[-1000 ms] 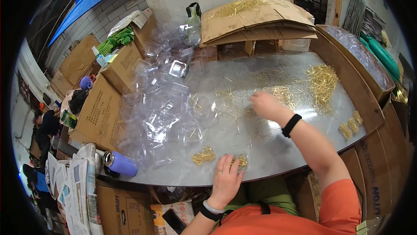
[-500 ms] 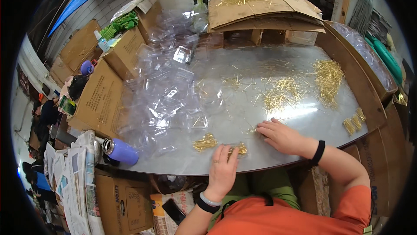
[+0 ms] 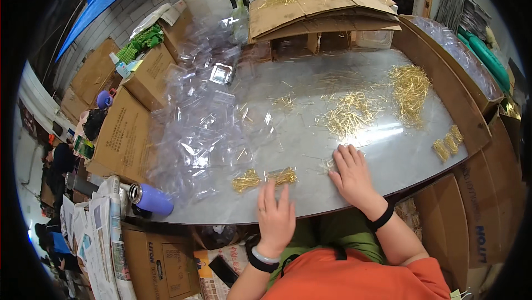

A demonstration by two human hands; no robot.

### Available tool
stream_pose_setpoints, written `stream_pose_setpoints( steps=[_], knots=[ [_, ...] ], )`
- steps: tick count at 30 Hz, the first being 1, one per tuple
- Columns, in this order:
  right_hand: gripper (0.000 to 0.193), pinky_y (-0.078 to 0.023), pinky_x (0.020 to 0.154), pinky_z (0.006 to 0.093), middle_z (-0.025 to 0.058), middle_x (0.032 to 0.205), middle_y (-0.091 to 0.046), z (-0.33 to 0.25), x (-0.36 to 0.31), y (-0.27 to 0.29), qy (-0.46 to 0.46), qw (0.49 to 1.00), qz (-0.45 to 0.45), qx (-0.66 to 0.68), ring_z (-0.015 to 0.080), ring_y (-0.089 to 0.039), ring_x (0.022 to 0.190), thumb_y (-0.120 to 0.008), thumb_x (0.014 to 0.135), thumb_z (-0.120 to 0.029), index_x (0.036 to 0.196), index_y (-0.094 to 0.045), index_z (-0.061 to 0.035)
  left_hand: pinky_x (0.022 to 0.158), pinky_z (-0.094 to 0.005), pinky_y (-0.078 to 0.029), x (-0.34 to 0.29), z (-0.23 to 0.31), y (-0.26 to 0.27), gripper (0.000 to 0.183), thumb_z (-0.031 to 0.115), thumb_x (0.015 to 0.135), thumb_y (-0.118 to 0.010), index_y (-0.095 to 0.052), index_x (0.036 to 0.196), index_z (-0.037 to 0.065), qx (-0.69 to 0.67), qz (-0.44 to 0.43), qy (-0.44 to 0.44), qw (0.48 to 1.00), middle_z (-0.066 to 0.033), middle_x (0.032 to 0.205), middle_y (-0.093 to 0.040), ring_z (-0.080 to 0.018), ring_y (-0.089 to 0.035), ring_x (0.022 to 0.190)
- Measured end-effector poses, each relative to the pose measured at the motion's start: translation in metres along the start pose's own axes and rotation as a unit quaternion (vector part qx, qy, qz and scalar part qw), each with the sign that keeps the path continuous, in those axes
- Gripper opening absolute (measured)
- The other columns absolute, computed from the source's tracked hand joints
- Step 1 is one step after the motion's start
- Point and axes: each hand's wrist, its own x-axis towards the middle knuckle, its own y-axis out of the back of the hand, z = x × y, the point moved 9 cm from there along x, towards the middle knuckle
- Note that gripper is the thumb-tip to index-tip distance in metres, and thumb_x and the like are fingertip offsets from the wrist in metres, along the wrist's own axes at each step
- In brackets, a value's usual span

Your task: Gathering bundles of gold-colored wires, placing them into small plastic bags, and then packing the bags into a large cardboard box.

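My left hand hovers at the near edge of the grey table with its fingers apart, holding nothing. Just beyond its fingertips lies a small bundle of thin gold metal pins; whether the fingers touch it I cannot tell. A second gold bundle sits to its left. My right hand rests flat on the tabletop, fingers stretched out, beside a few loose gold pins. Farther off are a scattered pile of gold pins and a denser heap. Several gold bundles lie at the right edge.
Clear plastic cases cover the table's left side. A purple bottle stands at the near left corner. Cardboard boxes wall the left, a cardboard strip lines the right, and a cardboard-topped shelf spans the back.
My left hand has drawn back toward me, off the gold bundle, with its fingers spreading. My right hand has turned so its fingers point away from me. The view has shifted slightly.
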Motion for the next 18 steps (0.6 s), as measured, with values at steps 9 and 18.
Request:
stream_pose_setpoints(
  steps=[9, 18],
  knots=[
    [0.052, -0.031, 0.118, 0.0564, 0.0229, 0.147, -0.049, -0.033, -0.005, 0.024, 0.054, 0.997, -0.051, 0.03, 0.0449, -0.042, 0.139, -0.064, 0.096, -0.032, 0.137, -0.055, -0.0014, 0.102, -0.0473, -0.047, -0.009, 0.02, -0.034, 0.042, 0.008, 0.09, -0.07, -0.059, 0.128, -0.004, -0.119, -0.063, -0.046, 0.99, -0.0194, 0.127, -0.059, -0.0399, -0.055, 0.118],
    [0.05, -0.032, 0.118, 0.0527, 0.0234, 0.148, -0.047, -0.018, -0.007, 0.007, 0.037, 0.999, -0.027, 0.024, 0.0441, -0.042, 0.139, -0.064, 0.096, -0.028, 0.135, -0.055, 0.0022, 0.116, -0.0522, -0.036, 0.0, 0.027, -0.051, 0.056, 0.011, 0.096, -0.063, -0.044, 0.143, -0.012, -0.08, -0.123, -0.056, 0.988, -0.0281, 0.147, -0.045, -0.0457, -0.043, 0.136]
  ],
)
